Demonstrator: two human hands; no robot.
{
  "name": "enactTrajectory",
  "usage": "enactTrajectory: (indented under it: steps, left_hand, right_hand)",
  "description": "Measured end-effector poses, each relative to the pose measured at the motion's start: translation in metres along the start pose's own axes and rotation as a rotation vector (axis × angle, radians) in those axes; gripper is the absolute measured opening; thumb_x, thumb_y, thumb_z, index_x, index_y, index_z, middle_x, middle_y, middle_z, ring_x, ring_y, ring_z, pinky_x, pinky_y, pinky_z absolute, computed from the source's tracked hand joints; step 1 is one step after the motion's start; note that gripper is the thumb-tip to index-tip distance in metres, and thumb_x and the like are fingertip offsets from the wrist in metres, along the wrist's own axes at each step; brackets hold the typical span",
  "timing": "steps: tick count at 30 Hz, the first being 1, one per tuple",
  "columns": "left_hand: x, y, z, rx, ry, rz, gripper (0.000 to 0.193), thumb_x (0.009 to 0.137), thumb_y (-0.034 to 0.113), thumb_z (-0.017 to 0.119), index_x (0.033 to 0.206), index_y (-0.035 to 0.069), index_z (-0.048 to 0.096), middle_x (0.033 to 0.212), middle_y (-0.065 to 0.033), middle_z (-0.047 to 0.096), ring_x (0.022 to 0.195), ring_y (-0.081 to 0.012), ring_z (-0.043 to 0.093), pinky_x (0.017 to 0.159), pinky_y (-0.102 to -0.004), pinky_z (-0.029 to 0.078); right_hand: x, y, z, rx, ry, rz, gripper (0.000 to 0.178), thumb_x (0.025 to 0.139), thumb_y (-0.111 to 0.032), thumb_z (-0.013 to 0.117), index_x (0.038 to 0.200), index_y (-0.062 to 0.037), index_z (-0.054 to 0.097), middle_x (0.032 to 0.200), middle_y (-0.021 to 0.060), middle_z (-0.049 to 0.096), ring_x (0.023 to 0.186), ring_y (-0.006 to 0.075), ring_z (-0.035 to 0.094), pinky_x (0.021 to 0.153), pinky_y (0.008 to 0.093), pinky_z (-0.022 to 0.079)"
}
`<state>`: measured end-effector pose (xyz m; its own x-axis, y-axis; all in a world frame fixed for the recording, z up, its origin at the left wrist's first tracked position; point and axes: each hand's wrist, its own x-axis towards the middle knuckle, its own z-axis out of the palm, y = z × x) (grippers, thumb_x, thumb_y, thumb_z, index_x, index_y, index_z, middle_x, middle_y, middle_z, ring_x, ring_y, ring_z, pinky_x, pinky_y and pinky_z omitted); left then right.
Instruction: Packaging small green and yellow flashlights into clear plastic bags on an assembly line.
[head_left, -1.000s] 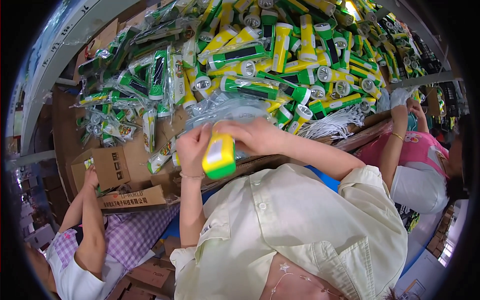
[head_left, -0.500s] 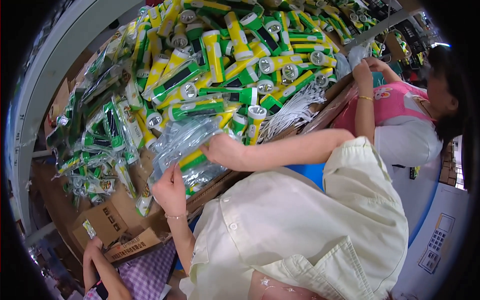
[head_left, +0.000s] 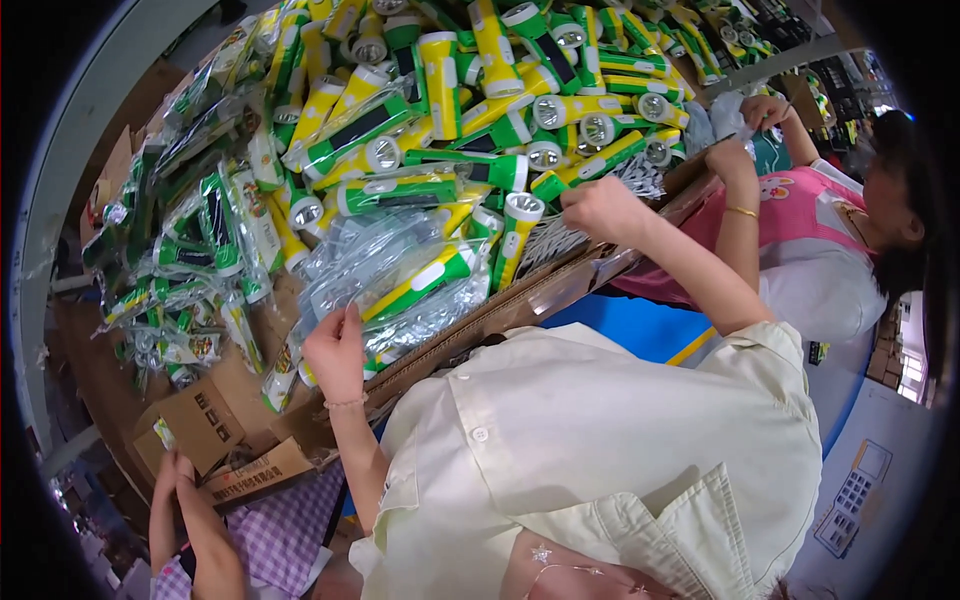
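Torch (head_left: 418, 280), yellow and green, lies sealed in a clear bag (head_left: 400, 290) on the desk edge (head_left: 520, 305), just beside my left hand (head_left: 335, 350). That hand rests on the bag's near end, fingers curled loosely on the plastic; whether the grip pinches it or only touches, I cannot tell. My right hand (head_left: 600, 208) is out to the right over a bunch of white cords (head_left: 555, 240), its grip bunched with fingertips pressed together near them; I cannot make out whether a cord is caught in it.

Beyond the bag a big heap of loose torches (head_left: 480, 110) in the same colours covers the desk, lenses pointing all ways. To the left lie more bagged torches (head_left: 200, 240), spread flat and overlapping. Below my left hand a small cardboard box (head_left: 200, 425) sits near the desk's corner.

At the lower left another person's hands (head_left: 175, 480) hold a flat piece of cardboard (head_left: 255, 475), above a checked purple sleeve (head_left: 290, 530). At the right a person in a pink top (head_left: 790, 215) reaches both arms up to the far side of the heap, a bracelet (head_left: 738, 211) on one wrist.
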<state>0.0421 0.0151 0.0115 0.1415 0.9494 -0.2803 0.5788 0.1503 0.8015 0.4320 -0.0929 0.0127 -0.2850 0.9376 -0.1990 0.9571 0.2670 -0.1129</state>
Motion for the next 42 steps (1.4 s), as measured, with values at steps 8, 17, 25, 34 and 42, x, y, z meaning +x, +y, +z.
enactTrajectory:
  steps: [8,17,25,34,42]
  left_hand:
    - [0.002,-0.014,0.002,0.166,0.054,0.101,0.034,0.086,0.027,0.064,0.071,-0.003,0.065,0.046,-0.0001,0.048,0.040,-0.0054,0.044,0.039,-0.0240,0.034]
    - [0.005,-0.022,0.010,0.213,0.097,0.342,0.025,0.086,0.023,0.063,0.081,-0.001,0.067,0.047,-0.0081,0.048,0.042,-0.0111,0.042,0.043,-0.0283,0.035]
    - [-0.010,-0.002,0.009,0.159,0.156,0.276,0.029,0.084,0.023,0.065,0.072,-0.003,0.061,0.048,-0.0119,0.043,0.044,-0.0163,0.038,0.044,-0.0299,0.033]
    - [-0.008,-0.037,-0.006,-0.491,-0.188,0.012,0.018,0.085,0.000,0.060,0.102,-0.007,0.062,0.077,-0.0078,0.066,0.065,-0.0135,0.064,0.056,-0.0212,0.051]
    - [-0.013,-0.026,-0.011,-0.253,0.003,0.110,0.007,0.083,0.002,0.062,0.083,-0.004,0.065,0.067,-0.0053,0.065,0.062,-0.0090,0.063,0.056,-0.0220,0.049]
  right_hand:
    - [0.043,-0.058,-0.154,0.985,0.744,-0.050,0.011,0.070,0.004,0.065,0.080,0.0023,0.068,0.070,0.0091,0.059,0.066,0.0172,0.063,0.054,0.0280,0.049]
    - [0.140,-0.157,0.000,1.267,0.388,-0.354,0.011,0.077,-0.004,0.068,0.088,-0.0059,0.070,0.086,0.0050,0.065,0.074,0.0141,0.063,0.057,0.0253,0.049]
    - [0.121,-0.130,0.006,-0.241,0.148,-0.194,0.013,0.070,-0.018,0.060,0.078,-0.0088,0.064,0.085,0.0034,0.056,0.074,0.0187,0.060,0.057,0.0322,0.049]
    - [0.146,-0.161,-0.031,0.326,0.333,-0.163,0.015,0.077,-0.030,0.067,0.086,-0.0174,0.066,0.086,-0.0029,0.061,0.086,0.0167,0.060,0.064,0.0335,0.050]
    - [0.163,-0.194,-0.007,0.393,0.546,-0.374,0.011,0.072,-0.026,0.070,0.077,-0.0183,0.064,0.075,-0.0044,0.060,0.080,0.0144,0.058,0.092,0.0409,0.037]
